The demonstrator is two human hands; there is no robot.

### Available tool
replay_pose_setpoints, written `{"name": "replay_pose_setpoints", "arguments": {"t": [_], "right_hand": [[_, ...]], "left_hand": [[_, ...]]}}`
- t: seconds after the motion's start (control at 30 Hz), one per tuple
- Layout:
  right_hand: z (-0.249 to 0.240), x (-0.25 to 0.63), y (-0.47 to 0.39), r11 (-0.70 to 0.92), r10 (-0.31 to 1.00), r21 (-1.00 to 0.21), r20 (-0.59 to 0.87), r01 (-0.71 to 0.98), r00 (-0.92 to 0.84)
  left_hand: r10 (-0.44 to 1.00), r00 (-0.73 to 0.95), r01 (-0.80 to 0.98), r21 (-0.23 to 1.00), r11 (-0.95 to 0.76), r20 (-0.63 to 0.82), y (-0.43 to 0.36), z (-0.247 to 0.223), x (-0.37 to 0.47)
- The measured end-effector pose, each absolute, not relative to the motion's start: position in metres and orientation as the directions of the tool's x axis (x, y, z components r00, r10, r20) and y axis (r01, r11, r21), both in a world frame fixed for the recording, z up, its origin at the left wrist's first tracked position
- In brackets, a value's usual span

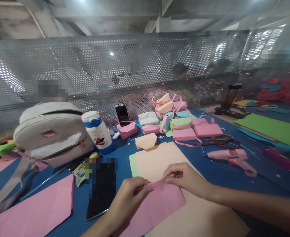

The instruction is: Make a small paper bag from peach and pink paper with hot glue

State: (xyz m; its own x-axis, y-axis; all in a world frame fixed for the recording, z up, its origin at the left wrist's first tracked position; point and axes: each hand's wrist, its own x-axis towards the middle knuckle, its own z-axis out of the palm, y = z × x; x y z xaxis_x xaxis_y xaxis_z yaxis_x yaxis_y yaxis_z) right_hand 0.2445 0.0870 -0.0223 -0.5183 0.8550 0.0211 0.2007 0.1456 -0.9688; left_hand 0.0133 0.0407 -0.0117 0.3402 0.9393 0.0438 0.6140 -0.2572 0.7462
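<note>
A pink sheet (157, 205) lies over a large peach sheet (196, 210) in the lower middle, its far edge raised. My left hand (130, 197) pinches that edge at its left end, thumb towards me. Further right along the same edge, my right hand (184, 179) pinches the pink sheet between thumb and fingers. A green sheet (134, 166) shows beneath the peach one. Just past the sheets stands a small folded peach box (145, 141).
Left are a white backpack (53, 131), a bottle (98, 133), a black tablet (101, 191) and pink paper (36, 207). A pink glue gun (234, 156) and scissors (230, 144) lie right. Small paper bags (184, 134) and a perforated metal screen (98, 69) stand behind.
</note>
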Motion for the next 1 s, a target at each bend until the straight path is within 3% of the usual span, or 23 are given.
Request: {"name": "replay_pose_setpoints", "arguments": {"t": [0.3, 0.53, 0.8, 1.0], "right_hand": [[-0.019, 0.245, 0.088, 0.053, 0.884, -0.988, -0.021, 0.145, -0.467], [-0.017, 0.246, 0.087, 0.080, 0.883, -0.980, -0.014, 0.180, -0.469], [-0.015, 0.243, 0.084, 0.221, 0.833, -0.948, 0.060, 0.230, -0.551], [-0.004, 0.235, 0.087, 0.316, 0.813, -0.909, 0.113, 0.271, -0.571]], "left_hand": [[0.949, 0.304, 0.654, 0.707, -0.271, 0.083, 0.049, -0.002, 0.034], [0.957, 0.279, 0.629, 0.740, -0.241, 0.074, 0.051, -0.008, 0.040], [0.968, 0.247, 0.612, 0.782, -0.121, -0.043, 0.053, -0.009, 0.041], [0.966, 0.256, 0.573, 0.811, -0.120, -0.037, 0.057, 0.001, 0.042]]}}
